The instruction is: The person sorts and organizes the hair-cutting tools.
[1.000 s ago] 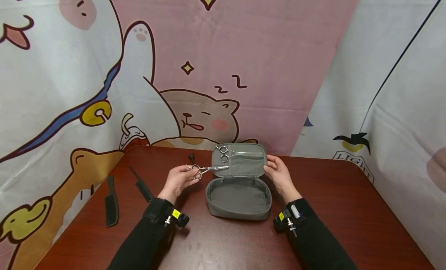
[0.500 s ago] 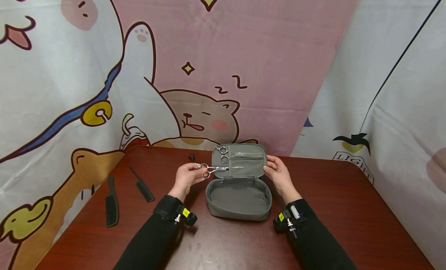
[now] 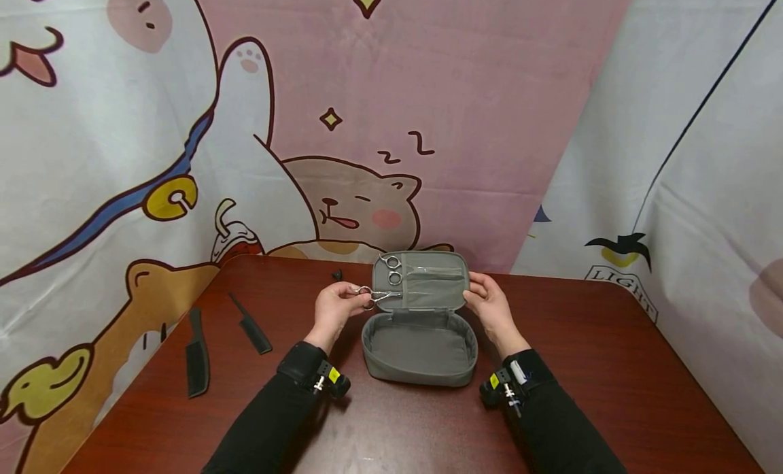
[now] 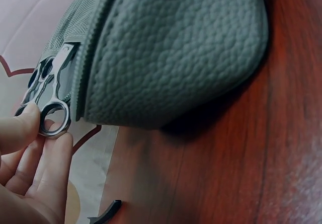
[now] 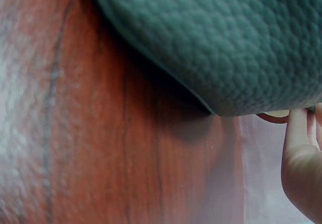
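Observation:
My left hand (image 3: 333,312) pinches a pair of silver scissors (image 3: 384,296) by its finger rings. In the left wrist view the scissors' (image 4: 60,65) blades run under the pocket band inside the lid, their tips hidden. A second pair of scissors (image 3: 394,278) sits just above, in the same lid. The grey zip case (image 3: 419,373) stands with its lid (image 3: 434,301) raised and its lower part bare inside. My right hand (image 3: 491,312) holds the lid's right edge between thumb and fingers; in the right wrist view the case's pebbled side (image 5: 216,48) hides part of that grip.
Two black combs, a broad one (image 3: 197,368) and a slimmer one (image 3: 255,334), lie on the brown table (image 3: 391,433) to the left. Behind my left hand is a small black object (image 3: 337,275). A cartoon-print cloth (image 3: 489,120) hangs along the table's back edge.
My left hand has moved right, sliding the scissors' blades deeper under the lid's pocket band. The right hand and the case have stayed in place.

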`<state>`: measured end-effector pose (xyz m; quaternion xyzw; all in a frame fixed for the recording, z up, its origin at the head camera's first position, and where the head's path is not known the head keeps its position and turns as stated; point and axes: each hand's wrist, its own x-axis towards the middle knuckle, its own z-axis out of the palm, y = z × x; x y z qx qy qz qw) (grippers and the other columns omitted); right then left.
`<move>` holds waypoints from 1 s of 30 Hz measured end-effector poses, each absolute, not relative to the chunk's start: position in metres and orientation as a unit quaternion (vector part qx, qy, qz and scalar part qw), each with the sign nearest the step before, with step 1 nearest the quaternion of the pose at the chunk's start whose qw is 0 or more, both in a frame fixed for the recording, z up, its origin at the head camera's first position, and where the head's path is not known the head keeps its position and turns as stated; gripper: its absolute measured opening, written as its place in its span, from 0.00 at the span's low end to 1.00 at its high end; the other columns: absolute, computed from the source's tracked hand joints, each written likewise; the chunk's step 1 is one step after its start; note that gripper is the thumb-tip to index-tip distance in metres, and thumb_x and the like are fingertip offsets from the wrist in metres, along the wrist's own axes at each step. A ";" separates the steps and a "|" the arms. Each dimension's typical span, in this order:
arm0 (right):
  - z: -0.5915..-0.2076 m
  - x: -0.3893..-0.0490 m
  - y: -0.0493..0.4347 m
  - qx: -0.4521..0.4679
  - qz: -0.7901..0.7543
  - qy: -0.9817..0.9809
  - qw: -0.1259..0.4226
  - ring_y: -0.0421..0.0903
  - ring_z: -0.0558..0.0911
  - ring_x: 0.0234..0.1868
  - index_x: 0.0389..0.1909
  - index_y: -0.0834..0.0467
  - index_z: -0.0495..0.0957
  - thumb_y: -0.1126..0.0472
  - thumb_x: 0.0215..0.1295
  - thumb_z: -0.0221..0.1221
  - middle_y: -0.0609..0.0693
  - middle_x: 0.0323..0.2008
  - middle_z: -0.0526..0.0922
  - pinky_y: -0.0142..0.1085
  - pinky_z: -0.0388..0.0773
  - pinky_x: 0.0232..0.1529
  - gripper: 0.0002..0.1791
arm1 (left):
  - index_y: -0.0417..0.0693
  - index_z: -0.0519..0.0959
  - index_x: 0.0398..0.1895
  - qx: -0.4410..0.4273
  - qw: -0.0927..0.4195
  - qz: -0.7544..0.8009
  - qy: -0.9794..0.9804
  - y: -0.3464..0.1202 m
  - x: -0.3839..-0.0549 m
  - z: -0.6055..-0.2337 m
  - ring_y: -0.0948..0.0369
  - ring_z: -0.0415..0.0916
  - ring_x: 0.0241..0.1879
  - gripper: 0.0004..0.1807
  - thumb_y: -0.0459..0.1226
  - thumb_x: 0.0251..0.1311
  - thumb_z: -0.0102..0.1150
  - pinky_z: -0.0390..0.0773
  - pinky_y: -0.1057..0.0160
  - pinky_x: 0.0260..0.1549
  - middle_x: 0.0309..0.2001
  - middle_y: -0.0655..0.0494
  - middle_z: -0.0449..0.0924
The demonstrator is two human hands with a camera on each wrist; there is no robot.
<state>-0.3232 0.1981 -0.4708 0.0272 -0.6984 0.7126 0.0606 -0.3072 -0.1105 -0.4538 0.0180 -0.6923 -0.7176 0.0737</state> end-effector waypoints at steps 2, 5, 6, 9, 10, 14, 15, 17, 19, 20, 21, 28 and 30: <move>-0.471 -0.323 0.198 0.027 0.713 -0.698 0.063 0.36 0.81 0.40 0.67 0.66 0.66 0.75 0.70 0.53 0.47 0.41 0.80 0.29 0.79 0.43 0.25 | 0.32 0.82 0.31 0.019 0.079 -0.714 -0.695 -0.110 -0.306 -0.453 0.59 0.84 0.30 0.06 0.23 0.51 0.71 0.84 0.55 0.35 0.33 0.46 0.82; -0.471 -0.323 0.198 0.029 0.712 -0.699 0.064 0.36 0.81 0.40 0.67 0.66 0.66 0.75 0.71 0.53 0.48 0.42 0.80 0.29 0.79 0.43 0.24 | 0.31 0.81 0.31 0.017 0.083 -0.709 -0.700 -0.108 -0.306 -0.452 0.58 0.84 0.31 0.07 0.23 0.50 0.71 0.84 0.56 0.34 0.34 0.46 0.83; -0.471 -0.323 0.198 0.029 0.711 -0.699 0.065 0.36 0.81 0.40 0.67 0.66 0.66 0.75 0.71 0.53 0.48 0.42 0.80 0.29 0.79 0.43 0.24 | 0.31 0.81 0.31 0.016 0.085 -0.706 -0.703 -0.107 -0.306 -0.452 0.58 0.85 0.31 0.07 0.23 0.50 0.71 0.84 0.57 0.33 0.34 0.46 0.83; -0.471 -0.323 0.198 0.028 0.711 -0.700 0.066 0.36 0.81 0.40 0.67 0.66 0.65 0.75 0.71 0.53 0.48 0.42 0.80 0.29 0.79 0.44 0.24 | 0.31 0.81 0.31 0.013 0.088 -0.698 -0.711 -0.104 -0.306 -0.452 0.58 0.85 0.32 0.08 0.23 0.50 0.72 0.84 0.57 0.33 0.34 0.47 0.83; -0.470 -0.322 0.198 0.029 0.710 -0.700 0.066 0.36 0.81 0.40 0.67 0.66 0.65 0.75 0.71 0.53 0.48 0.42 0.80 0.29 0.79 0.44 0.24 | 0.31 0.81 0.32 0.011 0.090 -0.697 -0.711 -0.103 -0.306 -0.452 0.58 0.85 0.32 0.08 0.23 0.50 0.72 0.84 0.57 0.33 0.34 0.47 0.83; -0.470 -0.322 0.197 0.025 0.706 -0.705 0.067 0.36 0.81 0.39 0.67 0.66 0.65 0.75 0.71 0.54 0.48 0.42 0.80 0.29 0.78 0.43 0.24 | 0.31 0.81 0.32 0.011 0.098 -0.692 -0.715 -0.100 -0.305 -0.452 0.60 0.84 0.29 0.08 0.23 0.49 0.72 0.84 0.58 0.32 0.31 0.50 0.81; -0.470 -0.322 0.197 0.025 0.705 -0.706 0.068 0.36 0.81 0.39 0.67 0.66 0.65 0.74 0.71 0.54 0.48 0.43 0.80 0.29 0.78 0.43 0.24 | 0.31 0.81 0.32 0.010 0.102 -0.689 -0.717 -0.098 -0.305 -0.452 0.60 0.83 0.28 0.08 0.23 0.49 0.72 0.84 0.57 0.32 0.30 0.50 0.81; -0.470 -0.322 0.196 0.025 0.704 -0.707 0.069 0.36 0.81 0.39 0.67 0.66 0.66 0.74 0.71 0.54 0.49 0.43 0.80 0.29 0.78 0.43 0.24 | 0.32 0.82 0.31 0.012 0.110 -0.681 -0.724 -0.096 -0.304 -0.451 0.61 0.83 0.27 0.08 0.24 0.49 0.73 0.84 0.57 0.31 0.29 0.52 0.80; -0.470 -0.322 0.196 0.025 0.703 -0.708 0.070 0.36 0.81 0.39 0.67 0.66 0.66 0.74 0.71 0.54 0.49 0.43 0.80 0.29 0.78 0.43 0.24 | 0.32 0.82 0.31 0.011 0.121 -0.668 -0.734 -0.094 -0.303 -0.451 0.61 0.82 0.26 0.08 0.25 0.49 0.73 0.84 0.56 0.31 0.28 0.52 0.79; -0.470 -0.322 0.196 0.026 0.703 -0.707 0.071 0.36 0.81 0.39 0.67 0.66 0.66 0.74 0.71 0.53 0.49 0.43 0.80 0.29 0.78 0.43 0.24 | 0.33 0.82 0.31 0.012 0.124 -0.662 -0.739 -0.092 -0.302 -0.450 0.61 0.82 0.26 0.08 0.25 0.49 0.74 0.84 0.56 0.30 0.28 0.51 0.79; -0.471 -0.322 0.196 0.026 0.703 -0.707 0.071 0.36 0.81 0.39 0.67 0.66 0.66 0.75 0.71 0.54 0.49 0.43 0.80 0.29 0.78 0.43 0.24 | 0.33 0.82 0.31 0.013 0.128 -0.654 -0.746 -0.091 -0.302 -0.450 0.61 0.82 0.25 0.08 0.26 0.49 0.74 0.84 0.57 0.30 0.28 0.51 0.79; -0.472 -0.321 0.196 0.024 0.695 -0.716 0.068 0.35 0.81 0.41 0.67 0.65 0.65 0.74 0.71 0.53 0.57 0.50 0.79 0.32 0.78 0.47 0.25 | 0.37 0.83 0.30 0.027 0.133 -0.618 -0.775 -0.083 -0.299 -0.448 0.61 0.81 0.22 0.09 0.29 0.48 0.76 0.83 0.63 0.24 0.26 0.53 0.80; -0.472 -0.320 0.196 0.025 0.692 -0.718 0.070 0.35 0.81 0.42 0.68 0.64 0.65 0.73 0.72 0.53 0.60 0.52 0.78 0.33 0.78 0.48 0.24 | 0.38 0.83 0.30 0.027 0.133 -0.616 -0.776 -0.080 -0.299 -0.446 0.60 0.82 0.22 0.10 0.30 0.47 0.77 0.83 0.63 0.24 0.25 0.52 0.82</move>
